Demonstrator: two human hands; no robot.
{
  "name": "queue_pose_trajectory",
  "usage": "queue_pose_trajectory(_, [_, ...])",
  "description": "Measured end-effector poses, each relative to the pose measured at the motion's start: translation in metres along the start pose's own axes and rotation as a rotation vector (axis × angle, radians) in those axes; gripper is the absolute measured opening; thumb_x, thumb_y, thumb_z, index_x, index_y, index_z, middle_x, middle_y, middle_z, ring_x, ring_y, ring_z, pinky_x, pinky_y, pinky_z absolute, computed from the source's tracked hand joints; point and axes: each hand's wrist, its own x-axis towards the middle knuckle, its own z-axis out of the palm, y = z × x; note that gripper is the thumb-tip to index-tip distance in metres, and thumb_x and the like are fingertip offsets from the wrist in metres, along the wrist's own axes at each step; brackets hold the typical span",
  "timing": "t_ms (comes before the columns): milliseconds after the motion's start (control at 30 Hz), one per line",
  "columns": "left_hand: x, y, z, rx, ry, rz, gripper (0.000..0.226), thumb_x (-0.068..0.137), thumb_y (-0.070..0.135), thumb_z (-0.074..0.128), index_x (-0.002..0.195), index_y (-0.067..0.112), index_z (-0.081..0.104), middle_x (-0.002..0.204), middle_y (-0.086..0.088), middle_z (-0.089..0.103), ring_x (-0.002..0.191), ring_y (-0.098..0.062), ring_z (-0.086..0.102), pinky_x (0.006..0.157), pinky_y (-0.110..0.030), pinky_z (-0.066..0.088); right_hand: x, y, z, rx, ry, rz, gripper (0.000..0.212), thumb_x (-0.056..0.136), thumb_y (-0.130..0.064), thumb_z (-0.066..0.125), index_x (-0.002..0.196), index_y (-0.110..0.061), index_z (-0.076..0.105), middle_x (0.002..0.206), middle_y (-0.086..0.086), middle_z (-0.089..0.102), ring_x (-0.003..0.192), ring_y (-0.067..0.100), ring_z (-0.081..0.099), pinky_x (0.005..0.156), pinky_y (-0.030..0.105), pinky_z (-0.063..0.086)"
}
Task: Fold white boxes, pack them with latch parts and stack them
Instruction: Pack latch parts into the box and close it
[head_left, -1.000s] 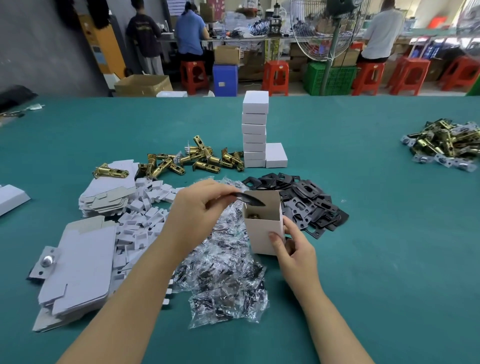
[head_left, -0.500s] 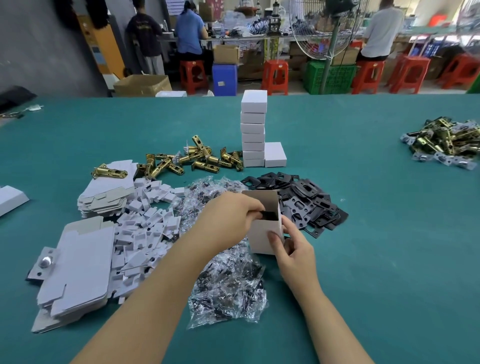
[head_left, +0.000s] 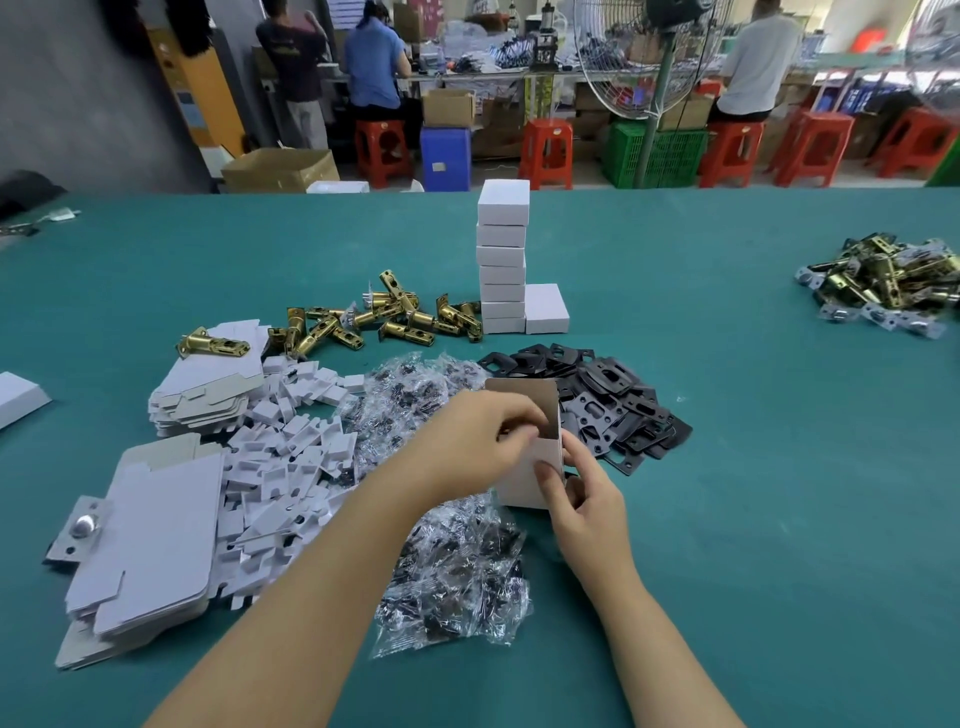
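An open white box (head_left: 522, 480) stands upright on the green table (head_left: 753, 493), its top flap raised. My right hand (head_left: 584, 501) grips its near right corner, thumb on the front face. The curled fingertips of my left hand (head_left: 475, 441) are at the box's open mouth; whether they pinch anything is hidden. Black latch plates (head_left: 615, 410) lie just behind the box. Brass latches (head_left: 384, 317) are heaped further back on the left. A tall stack of closed white boxes (head_left: 503, 260) stands beyond, one more box (head_left: 546, 309) beside its foot.
Bagged screws (head_left: 449, 571) lie under my left forearm. White card inserts (head_left: 291, 457) and flat box blanks (head_left: 148, 540) fill the left side. A second heap of latches (head_left: 883, 286) sits far right. People work at benches beyond the table.
My left hand carried a black plate to the box, pushed it inside, and its fingers now sit curled at the opening. My right hand kept its hold on the box.
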Motion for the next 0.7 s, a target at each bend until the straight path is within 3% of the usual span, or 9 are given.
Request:
queue_pose_trajectory(100, [-0.002, -0.011, -0.002, -0.062, 0.348, 0.016, 0.021, 0.100, 0.013, 0.058, 0.111, 0.023, 0.074, 0.098, 0.012, 0.067, 0.076, 0.009, 0.056, 0.067, -0.014, 0.044, 0.000, 0.000, 0.000, 0.025, 0.003, 0.015, 0.044, 0.094, -0.044, 0.059, 0.138, -0.039, 0.056, 0.108, -0.015, 0.068, 0.066, 0.017, 0.057, 0.066, 0.039, 0.054])
queue_pose_trajectory(167, [-0.002, -0.017, -0.002, -0.085, 0.438, -0.041, 0.023, 0.102, 0.012, 0.056, 0.116, 0.021, 0.072, 0.092, 0.010, 0.062, 0.064, 0.002, 0.050, 0.061, -0.015, 0.037, -0.001, -0.001, 0.001, 0.032, 0.012, -0.007, 0.050, 0.098, -0.036, 0.061, 0.142, -0.053, 0.044, 0.116, -0.022, 0.064, 0.065, 0.016, 0.059, 0.066, 0.036, 0.057])
queue_pose_trajectory(233, [-0.002, -0.020, 0.002, -0.198, 0.373, -0.151, 0.029, 0.105, 0.016, 0.052, 0.130, 0.021, 0.065, 0.084, 0.009, 0.062, 0.052, -0.004, 0.044, 0.052, -0.018, 0.037, -0.003, -0.003, 0.001, 0.014, 0.036, -0.033, 0.064, 0.102, -0.025, 0.061, 0.144, -0.064, 0.032, 0.120, -0.026, 0.059, 0.065, 0.015, 0.057, 0.067, 0.036, 0.058])
queue_pose_trajectory(300, [-0.001, -0.021, 0.007, -0.334, 0.252, -0.246, 0.032, 0.107, 0.020, 0.048, 0.137, 0.023, 0.060, 0.081, 0.004, 0.066, 0.048, -0.013, 0.045, 0.050, -0.029, 0.045, -0.004, -0.003, 0.001, -0.014, 0.061, -0.093, 0.066, 0.102, -0.023, 0.059, 0.147, -0.062, 0.031, 0.125, -0.023, 0.057, 0.064, 0.008, 0.050, 0.068, 0.033, 0.055])
queue_pose_trajectory(333, [-0.001, -0.022, 0.009, -0.398, 0.208, -0.272, 0.031, 0.108, 0.019, 0.046, 0.134, 0.025, 0.062, 0.071, 0.003, 0.065, 0.049, -0.020, 0.046, 0.053, -0.035, 0.045, -0.004, -0.003, 0.001, -0.031, 0.070, -0.131, 0.065, 0.101, -0.023, 0.057, 0.148, -0.059, 0.032, 0.126, -0.025, 0.055, 0.064, 0.007, 0.046, 0.066, 0.028, 0.052])
queue_pose_trajectory(400, [-0.001, -0.021, 0.012, -0.538, 0.166, -0.302, 0.029, 0.108, 0.017, 0.045, 0.121, 0.028, 0.068, 0.050, 0.010, 0.053, 0.048, -0.018, 0.040, 0.052, -0.034, 0.036, -0.005, -0.003, 0.002, -0.061, 0.084, -0.183, 0.063, 0.099, -0.022, 0.055, 0.148, -0.056, 0.034, 0.124, -0.027, 0.052, 0.063, 0.009, 0.045, 0.065, 0.021, 0.046])
queue_pose_trajectory(500, [-0.001, -0.020, 0.014, -0.625, 0.148, -0.338, 0.025, 0.108, 0.023, 0.045, 0.113, 0.024, 0.070, 0.050, 0.017, 0.051, 0.048, -0.009, 0.043, 0.050, -0.027, 0.038, -0.003, -0.004, 0.001, -0.078, 0.087, -0.203, 0.056, 0.098, -0.024, 0.054, 0.142, -0.057, 0.041, 0.113, -0.021, 0.052, 0.061, 0.013, 0.044, 0.062, 0.023, 0.043])
queue_pose_trajectory(700, [-0.001, -0.022, 0.019, -0.731, 0.129, -0.317, 0.020, 0.106, 0.027, 0.052, 0.102, 0.023, 0.071, 0.057, 0.019, 0.053, 0.054, -0.010, 0.044, 0.051, -0.024, 0.041, -0.002, -0.002, -0.001, -0.034, 0.066, -0.168, 0.041, 0.097, -0.039, 0.050, 0.132, -0.059, 0.046, 0.104, -0.010, 0.054, 0.058, 0.015, 0.040, 0.058, 0.032, 0.041])
